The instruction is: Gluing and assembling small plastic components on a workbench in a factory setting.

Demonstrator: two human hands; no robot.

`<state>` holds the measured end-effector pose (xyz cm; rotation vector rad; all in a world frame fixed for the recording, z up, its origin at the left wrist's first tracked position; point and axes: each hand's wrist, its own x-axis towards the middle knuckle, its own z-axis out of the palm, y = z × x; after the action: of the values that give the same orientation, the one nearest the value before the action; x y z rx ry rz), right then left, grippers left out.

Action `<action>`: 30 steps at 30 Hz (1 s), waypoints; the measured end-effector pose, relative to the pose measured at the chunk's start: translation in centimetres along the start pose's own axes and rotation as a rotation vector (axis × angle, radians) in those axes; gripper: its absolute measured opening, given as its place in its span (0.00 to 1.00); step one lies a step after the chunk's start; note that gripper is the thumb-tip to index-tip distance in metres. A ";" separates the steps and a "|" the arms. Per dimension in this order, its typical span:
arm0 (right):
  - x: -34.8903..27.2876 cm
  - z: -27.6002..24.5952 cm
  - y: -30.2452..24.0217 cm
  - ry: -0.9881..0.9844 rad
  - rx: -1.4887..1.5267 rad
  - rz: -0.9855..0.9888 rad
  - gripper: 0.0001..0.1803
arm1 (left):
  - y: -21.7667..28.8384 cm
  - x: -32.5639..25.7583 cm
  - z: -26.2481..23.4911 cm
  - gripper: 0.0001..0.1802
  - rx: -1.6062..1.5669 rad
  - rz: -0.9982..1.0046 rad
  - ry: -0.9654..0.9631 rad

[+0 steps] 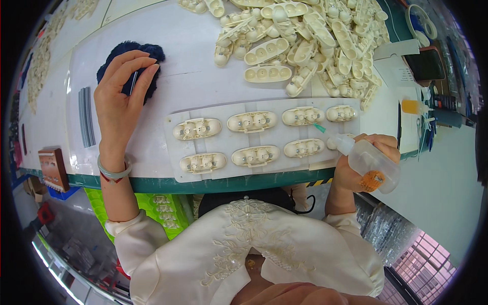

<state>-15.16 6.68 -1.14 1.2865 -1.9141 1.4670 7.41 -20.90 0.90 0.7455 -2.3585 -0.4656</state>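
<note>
A grey jig plate (264,138) near the table's front edge carries two rows of cream oval plastic parts (252,121), each with round sockets. My right hand (362,162) grips a clear squeeze bottle (368,160) with a thin green-tipped nozzle, which points at the right end of the upper row. My left hand (121,99) rests at the far left with its fingers on a dark blue fuzzy pad (150,52), pinching something small and dark against it.
A big heap of the same cream parts (305,35) covers the back of the table. A bundle of thin grey rods (86,123) lies left of my wrist. A yellow-capped bottle (414,107) and a dark device (426,65) sit at the right. Green bins (162,208) hang below the edge.
</note>
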 end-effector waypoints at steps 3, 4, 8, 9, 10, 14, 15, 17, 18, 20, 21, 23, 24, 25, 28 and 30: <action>0.2 0.0 0.2 -0.001 0.038 -0.015 0.22 | 0.0 0.0 0.0 0.06 0.002 -0.008 0.000; 0.2 -0.1 0.3 0.002 0.037 -0.013 0.22 | 0.1 0.0 0.0 0.06 0.007 -0.006 0.004; -0.5 0.1 0.7 -0.023 -0.013 0.013 0.22 | 0.1 0.0 0.1 0.07 0.000 -0.017 -0.013; -0.6 0.1 0.8 -0.004 -0.016 0.041 0.22 | 0.1 0.0 0.1 0.07 0.003 -0.022 -0.010; -0.4 0.1 0.8 -0.001 -0.019 0.042 0.22 | 0.1 0.0 0.2 0.06 0.006 -0.027 -0.008; 0.0 -0.4 0.9 0.018 -0.006 -0.043 0.21 | 0.1 0.0 0.1 0.06 0.003 -0.034 -0.013; 0.0 -0.7 1.0 0.058 -0.049 -0.063 0.21 | 0.1 0.0 0.1 0.06 0.015 -0.043 -0.015; 0.1 -1.1 1.3 0.044 -0.059 -0.062 0.21 | 0.2 0.1 0.2 0.06 0.026 -0.049 -0.019; 0.1 -1.2 1.5 0.028 -0.066 -0.062 0.21 | 0.3 0.1 0.2 0.06 0.018 -0.056 -0.024; -0.1 -1.2 1.5 0.026 -0.043 -0.007 0.21 | 0.2 0.1 0.3 0.06 0.008 -0.058 -0.031; -0.2 -1.1 1.5 0.021 -0.017 0.047 0.20 | 0.1 0.1 0.4 0.07 0.011 -0.053 -0.031; -0.3 -1.0 1.4 0.006 -0.044 0.062 0.21 | 0.0 0.1 0.4 0.07 0.013 -0.042 -0.031; -0.3 -1.0 1.3 -0.014 -0.066 0.075 0.22 | 0.0 0.0 0.3 0.07 0.010 -0.055 -0.030; -0.3 -1.2 1.3 -0.008 -0.070 0.074 0.22 | 0.0 0.0 0.2 0.07 0.005 -0.067 -0.028; -0.3 -1.9 2.2 0.030 -0.002 0.090 0.25 | 0.1 0.1 0.3 0.07 0.026 -0.075 -0.037; -0.3 -2.4 3.0 0.175 -0.146 -0.012 0.27 | 0.3 0.0 0.2 0.06 0.019 -0.078 -0.045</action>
<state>-18.01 9.11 -2.11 1.0666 -1.8573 1.3588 7.13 -20.69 0.89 0.8467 -2.3846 -0.4989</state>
